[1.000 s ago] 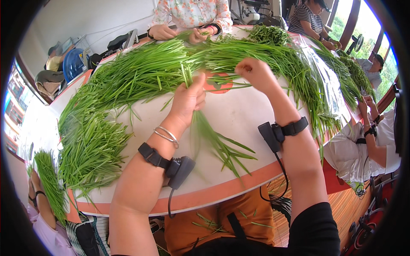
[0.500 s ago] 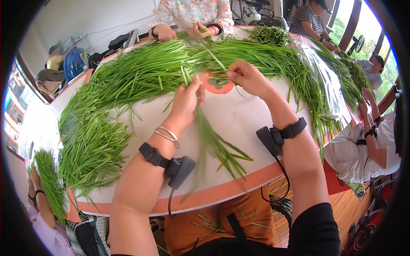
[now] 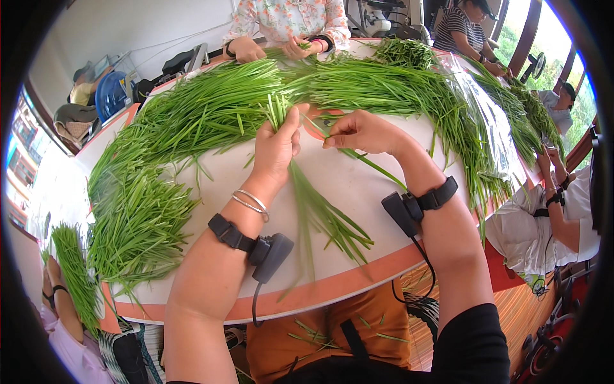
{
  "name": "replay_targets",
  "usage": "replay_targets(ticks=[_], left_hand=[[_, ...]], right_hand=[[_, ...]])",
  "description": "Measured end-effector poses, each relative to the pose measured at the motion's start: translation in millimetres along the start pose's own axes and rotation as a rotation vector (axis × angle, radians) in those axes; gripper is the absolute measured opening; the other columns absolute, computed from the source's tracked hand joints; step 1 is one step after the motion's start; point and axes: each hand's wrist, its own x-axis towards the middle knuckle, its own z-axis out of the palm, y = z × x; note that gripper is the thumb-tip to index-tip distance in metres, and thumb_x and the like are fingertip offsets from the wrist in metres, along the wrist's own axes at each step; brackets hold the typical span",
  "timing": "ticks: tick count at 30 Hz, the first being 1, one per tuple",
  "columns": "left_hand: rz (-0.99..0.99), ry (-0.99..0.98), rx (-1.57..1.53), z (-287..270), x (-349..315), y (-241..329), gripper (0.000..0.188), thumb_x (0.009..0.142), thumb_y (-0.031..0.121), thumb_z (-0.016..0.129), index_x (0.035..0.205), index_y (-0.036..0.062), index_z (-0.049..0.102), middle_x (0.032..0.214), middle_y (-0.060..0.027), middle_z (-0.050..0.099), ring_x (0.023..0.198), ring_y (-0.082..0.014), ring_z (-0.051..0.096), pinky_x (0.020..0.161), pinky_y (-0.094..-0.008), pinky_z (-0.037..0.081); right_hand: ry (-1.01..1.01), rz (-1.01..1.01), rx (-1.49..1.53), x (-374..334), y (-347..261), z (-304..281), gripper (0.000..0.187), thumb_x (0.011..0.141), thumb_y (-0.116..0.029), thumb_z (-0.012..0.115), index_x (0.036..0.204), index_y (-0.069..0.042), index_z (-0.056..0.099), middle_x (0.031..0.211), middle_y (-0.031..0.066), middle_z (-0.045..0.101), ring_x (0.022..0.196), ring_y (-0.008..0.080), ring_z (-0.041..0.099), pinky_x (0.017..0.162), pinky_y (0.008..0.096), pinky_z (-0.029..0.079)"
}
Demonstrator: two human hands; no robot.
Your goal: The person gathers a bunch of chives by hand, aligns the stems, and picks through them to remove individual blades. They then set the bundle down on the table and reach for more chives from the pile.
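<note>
My left hand [image 3: 275, 150] is closed around a small bunch of garlic chives [image 3: 323, 208]. Their pale cut ends stick up above the thumb, and the long green leaves fan down over the table. To its right, my right hand [image 3: 361, 133] pinches a single chive stalk [image 3: 377, 168] between thumb and fingertips; the stalk slants down under the wrist. Beyond both hands lie a large heap of chives [image 3: 211, 105] to the left and another heap of chives [image 3: 384, 89] to the right.
The white table [image 3: 224, 179] has an orange border. Clear plastic sheeting [image 3: 483, 121] lies over the right side. Across the table a person in a floral shirt [image 3: 291, 22] handles chives; other people work at the right and lower left. Chive scraps [image 3: 313, 333] lie on my lap.
My right hand has come down and slightly left, toward my left hand. The stalk in it pointed up and away before; now it trails down to the right. My left hand keeps the bunch.
</note>
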Motion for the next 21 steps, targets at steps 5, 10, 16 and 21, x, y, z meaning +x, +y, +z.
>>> replay_targets(ticks=[5, 10, 16, 21], left_hand=[[0.07, -0.026, 0.094, 0.3, 1.6, -2.0, 0.033, 0.09, 0.03, 0.055, 0.109, 0.0034, 0.06, 0.095, 0.0015, 0.058, 0.062, -0.0045, 0.044, 0.048, -0.0176, 0.034], [0.111, -0.158, 0.218, 6.4, -3.9, 2.6, 0.034, 0.091, 0.028, 0.053, 0.115, 0.0052, 0.058, 0.096, -0.0002, 0.059, 0.064, -0.004, 0.046, 0.047, -0.017, 0.035], [0.28, -0.231, 0.384, 6.2, -4.9, -2.5, 0.033, 0.092, 0.027, 0.052, 0.115, 0.0053, 0.058, 0.082, 0.0003, 0.056, 0.063, -0.0021, 0.045, 0.044, -0.0166, 0.033], [0.216, -0.118, 0.312, 6.6, -5.6, 3.1, 0.029, 0.092, 0.027, 0.052, 0.11, 0.0052, 0.06, 0.075, 0.0009, 0.054, 0.061, -0.0058, 0.047, 0.056, -0.0205, 0.041]], right_hand=[[0.16, -0.133, 0.043, 6.3, 15.3, 5.1, 0.019, 0.08, -0.021, 0.066, 0.084, -0.003, 0.069, 0.061, -0.0012, 0.05, 0.057, 0.009, 0.042, 0.053, 0.0265, 0.036], [0.148, -0.174, 0.099, 7.4, 8.4, 8.3, 0.018, 0.08, -0.02, 0.065, 0.082, -0.003, 0.068, 0.062, -0.0008, 0.051, 0.057, 0.0086, 0.041, 0.053, 0.0262, 0.036], [0.083, -0.206, 0.012, 3.1, -4.5, 12.2, 0.017, 0.082, -0.018, 0.063, 0.077, -0.003, 0.067, 0.065, -0.0008, 0.057, 0.061, 0.008, 0.045, 0.054, 0.0257, 0.036], [-0.12, 0.004, 0.043, -1.9, -10.0, 8.1, 0.024, 0.091, -0.024, 0.05, 0.081, -0.004, 0.058, 0.068, -0.0007, 0.063, 0.057, 0.006, 0.046, 0.058, 0.0235, 0.039]])
